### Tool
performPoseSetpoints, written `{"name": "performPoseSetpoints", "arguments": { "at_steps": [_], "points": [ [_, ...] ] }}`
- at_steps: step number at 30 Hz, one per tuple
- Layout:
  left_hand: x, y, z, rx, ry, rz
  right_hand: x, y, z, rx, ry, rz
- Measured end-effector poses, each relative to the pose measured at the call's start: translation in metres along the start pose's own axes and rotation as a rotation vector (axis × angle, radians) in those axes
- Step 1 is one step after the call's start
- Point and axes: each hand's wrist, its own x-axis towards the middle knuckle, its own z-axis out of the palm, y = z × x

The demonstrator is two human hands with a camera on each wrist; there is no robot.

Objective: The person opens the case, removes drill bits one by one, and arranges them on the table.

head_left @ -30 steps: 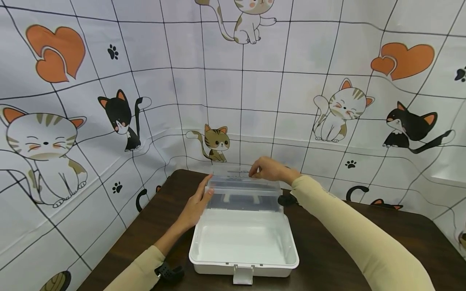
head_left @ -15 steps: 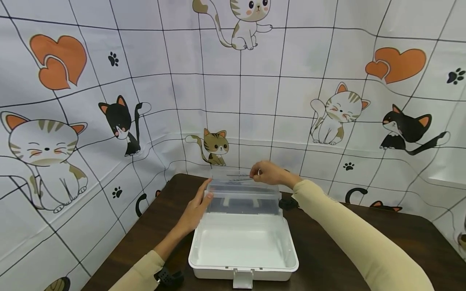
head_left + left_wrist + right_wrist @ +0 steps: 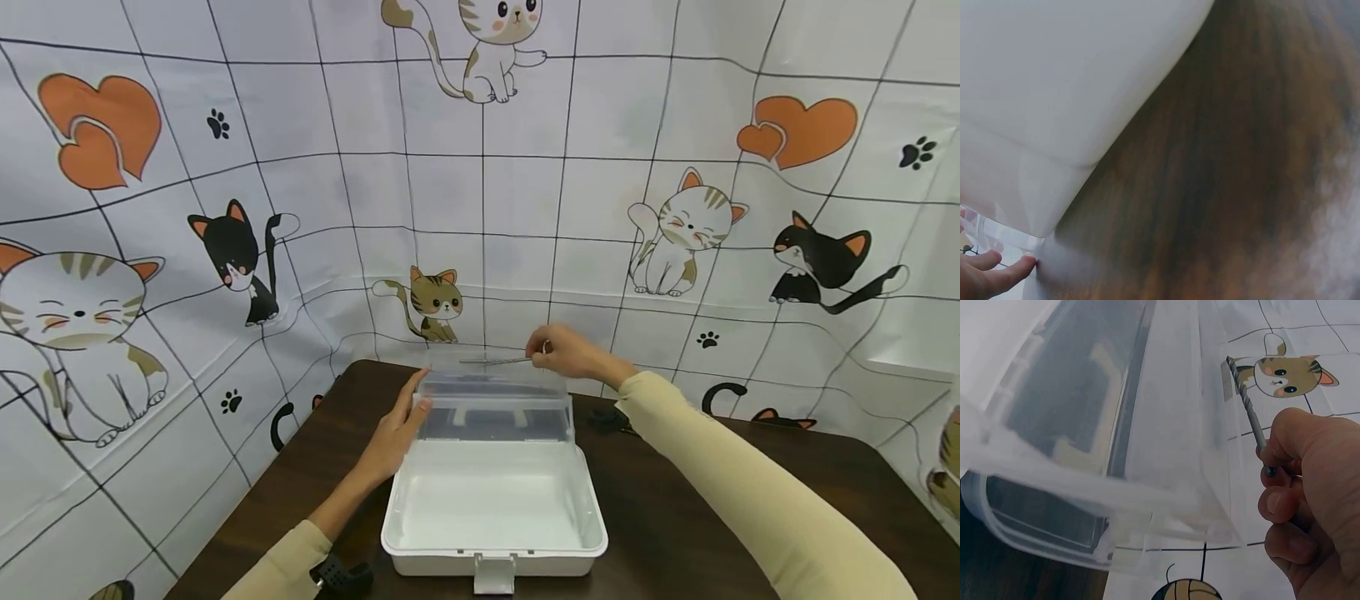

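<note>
pinching a slim grey metal rod with a spiral-grooved end, like a drill bit (image 3: 1247, 403), the thumb and forefinger of the right hand (image 3: 566, 350) grasp it near its smooth end, the other fingers curled in beneath. the grooved end points away from the fist, toward the person's left. the rod is level in the head view, above the far edge of the clear, colourless plastic lid (image 3: 491, 421); whether it touches that edge i cannot tell.

the lid is swung back behind the shallow white rectangular plastic box (image 3: 427, 564), and two pale marks show through it. a white plastic latch (image 3: 494, 575) hangs at the middle of the box's front wall.

the left hand (image 3: 393, 429) rests along the left side of the lid, fingers extended rather than clenched, with the thumb set apart from them.

pale yellow cloth sleeves (image 3: 742, 475) cover both forearms, and a black strapped device (image 3: 341, 575) sits under the left wrist. the box stands on a dark brown wood-grain table (image 3: 675, 492). behind it hangs a white sheet (image 3: 525, 200) with black grid lines, printed cats, paw prints and orange hearts.
</note>
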Motion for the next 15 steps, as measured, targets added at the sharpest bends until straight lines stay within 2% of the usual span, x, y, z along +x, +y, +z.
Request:
{"name": "performPoseSetpoints", "arguments": {
  "at_steps": [5, 11, 15],
  "points": [
    [-0.001, 0.001, -0.003, 0.008, 0.001, -0.003, -0.006, 0.007, -0.005, -0.016, 0.029, -0.009],
    [0.000, -0.001, -0.003, -0.014, -0.001, 0.001, -0.022, 0.019, -0.011, 0.065, 0.075, 0.005],
    [0.001, -0.001, -0.001, -0.011, -0.013, 0.000, -0.035, 0.030, -0.014, 0.072, 0.108, 0.029]
  ]
}}
